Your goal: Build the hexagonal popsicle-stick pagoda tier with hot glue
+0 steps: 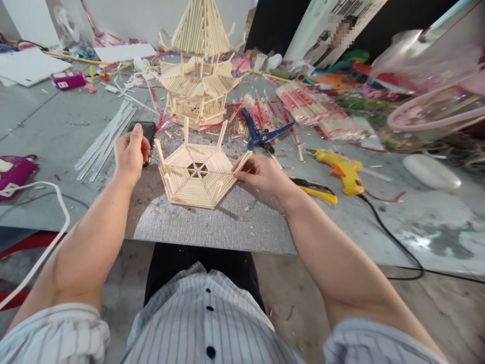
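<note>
On the table before me lies a hexagonal wooden-stick frame (182, 189), with short upright posts at its corners and a small spoked opening in the middle. My right hand (261, 174) pinches a short wooden stick (242, 162) at the frame's right corner. Left of the frame, my left hand (131, 154) is closed, thumb on top, beside a dark phone (147, 132); whether it holds anything is hidden. Behind the frame stands a tiered stick pagoda (200, 83) with a pointed roof.
Blue-handled cutters (261, 134), a yellow utility knife (316, 193) and a yellow glue gun (346, 172) with a black cord lie to the right. Packaged sticks (303, 103) are behind them. Clear glue sticks (106, 139) lie left, near a purple device (17, 174) and white cable.
</note>
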Demonstrator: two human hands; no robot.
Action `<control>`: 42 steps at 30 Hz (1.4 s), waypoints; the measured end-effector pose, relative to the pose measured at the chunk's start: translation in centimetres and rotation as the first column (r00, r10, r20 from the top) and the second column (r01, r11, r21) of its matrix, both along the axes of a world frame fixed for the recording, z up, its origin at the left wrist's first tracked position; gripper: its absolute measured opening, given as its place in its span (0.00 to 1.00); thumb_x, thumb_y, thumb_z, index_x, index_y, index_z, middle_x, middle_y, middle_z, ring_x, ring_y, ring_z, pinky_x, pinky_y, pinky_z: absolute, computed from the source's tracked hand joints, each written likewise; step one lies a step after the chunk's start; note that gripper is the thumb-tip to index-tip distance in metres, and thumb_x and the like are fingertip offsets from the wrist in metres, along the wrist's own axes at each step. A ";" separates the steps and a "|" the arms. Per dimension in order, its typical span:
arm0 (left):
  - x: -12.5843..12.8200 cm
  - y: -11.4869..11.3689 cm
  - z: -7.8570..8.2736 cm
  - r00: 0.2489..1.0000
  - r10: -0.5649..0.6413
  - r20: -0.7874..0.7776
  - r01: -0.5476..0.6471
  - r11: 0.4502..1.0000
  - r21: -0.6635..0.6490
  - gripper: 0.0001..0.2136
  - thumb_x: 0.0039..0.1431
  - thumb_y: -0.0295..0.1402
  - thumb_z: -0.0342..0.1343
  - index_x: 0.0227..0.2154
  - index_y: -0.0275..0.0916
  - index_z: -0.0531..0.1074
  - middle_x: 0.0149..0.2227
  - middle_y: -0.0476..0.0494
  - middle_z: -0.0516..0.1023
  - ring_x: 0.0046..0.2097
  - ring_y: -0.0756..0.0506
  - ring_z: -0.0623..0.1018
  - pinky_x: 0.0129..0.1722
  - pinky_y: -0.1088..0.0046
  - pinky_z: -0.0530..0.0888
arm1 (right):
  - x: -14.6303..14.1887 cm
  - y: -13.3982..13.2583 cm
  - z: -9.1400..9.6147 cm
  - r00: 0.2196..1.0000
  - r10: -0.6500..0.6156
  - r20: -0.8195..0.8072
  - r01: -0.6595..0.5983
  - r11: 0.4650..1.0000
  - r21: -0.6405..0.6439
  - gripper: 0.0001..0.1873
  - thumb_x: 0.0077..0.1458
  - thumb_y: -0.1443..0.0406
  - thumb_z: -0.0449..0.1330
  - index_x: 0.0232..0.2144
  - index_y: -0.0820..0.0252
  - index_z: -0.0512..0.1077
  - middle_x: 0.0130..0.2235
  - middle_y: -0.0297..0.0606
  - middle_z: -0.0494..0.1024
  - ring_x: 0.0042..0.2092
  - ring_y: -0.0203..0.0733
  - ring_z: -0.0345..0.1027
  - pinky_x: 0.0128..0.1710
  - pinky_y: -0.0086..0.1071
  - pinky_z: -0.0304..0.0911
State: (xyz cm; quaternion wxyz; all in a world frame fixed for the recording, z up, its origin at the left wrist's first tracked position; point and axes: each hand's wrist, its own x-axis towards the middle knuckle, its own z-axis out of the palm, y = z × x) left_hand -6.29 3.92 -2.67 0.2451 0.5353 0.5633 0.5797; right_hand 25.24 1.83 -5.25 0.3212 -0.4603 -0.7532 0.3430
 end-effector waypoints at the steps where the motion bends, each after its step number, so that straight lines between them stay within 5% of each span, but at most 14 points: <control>1: 0.0 0.0 0.1 1.000 0.001 -0.005 -0.001 1.000 -0.015 0.25 0.63 0.49 0.47 0.14 0.39 0.64 0.12 0.54 0.62 0.14 0.57 0.61 0.15 0.74 0.54 | 0.0 0.0 -0.1 1.000 0.007 -0.017 -0.008 1.000 -0.019 0.10 0.47 0.62 0.62 0.32 0.60 0.72 0.32 0.38 0.75 0.34 0.39 0.67 0.34 0.35 0.64; 7: 0.0 -0.2 0.4 1.000 0.014 -0.010 -0.015 0.998 -0.063 0.24 0.66 0.43 0.45 0.16 0.37 0.64 0.13 0.55 0.63 0.15 0.58 0.62 0.16 0.75 0.55 | 0.0 0.1 -0.5 0.992 0.003 -0.128 -0.022 0.989 -0.146 0.15 0.45 0.62 0.62 0.37 0.62 0.73 0.31 0.38 0.75 0.30 0.38 0.67 0.33 0.36 0.64; 18: -0.1 0.2 -0.1 1.000 -0.006 0.021 0.005 1.000 0.016 0.26 0.58 0.53 0.49 0.13 0.40 0.65 0.12 0.52 0.63 0.13 0.55 0.61 0.14 0.73 0.53 | -0.5 -0.5 0.6 0.996 -0.012 0.083 0.007 0.998 0.068 0.06 0.48 0.64 0.60 0.30 0.61 0.74 0.31 0.39 0.77 0.34 0.41 0.70 0.37 0.36 0.62; 29: 0.1 0.4 0.2 0.998 0.052 0.036 -0.051 0.998 -0.032 0.33 0.49 0.67 0.46 0.12 0.40 0.65 0.12 0.53 0.63 0.12 0.55 0.61 0.12 0.72 0.53 | -0.9 -0.4 0.7 0.971 -0.176 0.163 0.164 0.983 0.085 0.06 0.50 0.67 0.59 0.33 0.62 0.73 0.32 0.41 0.77 0.33 0.41 0.70 0.35 0.35 0.62; 34: 0.4 0.3 0.6 0.996 0.077 0.033 -0.075 0.995 -0.073 0.33 0.53 0.65 0.45 0.12 0.39 0.64 0.11 0.54 0.62 0.11 0.56 0.61 0.11 0.73 0.53 | -1.4 -0.6 0.9 0.950 -0.260 0.171 0.244 0.963 0.112 0.04 0.49 0.68 0.60 0.31 0.62 0.72 0.30 0.38 0.76 0.32 0.40 0.68 0.35 0.35 0.61; 42: 0.1 0.3 0.3 1.000 0.029 0.007 -0.028 0.989 -0.147 0.23 0.57 0.52 0.54 0.16 0.38 0.66 0.13 0.55 0.65 0.13 0.55 0.63 0.12 0.75 0.56 | -2.2 -1.4 1.2 0.977 -0.120 0.178 0.098 0.987 0.129 0.03 0.49 0.67 0.61 0.26 0.60 0.70 0.28 0.36 0.74 0.32 0.39 0.67 0.35 0.34 0.58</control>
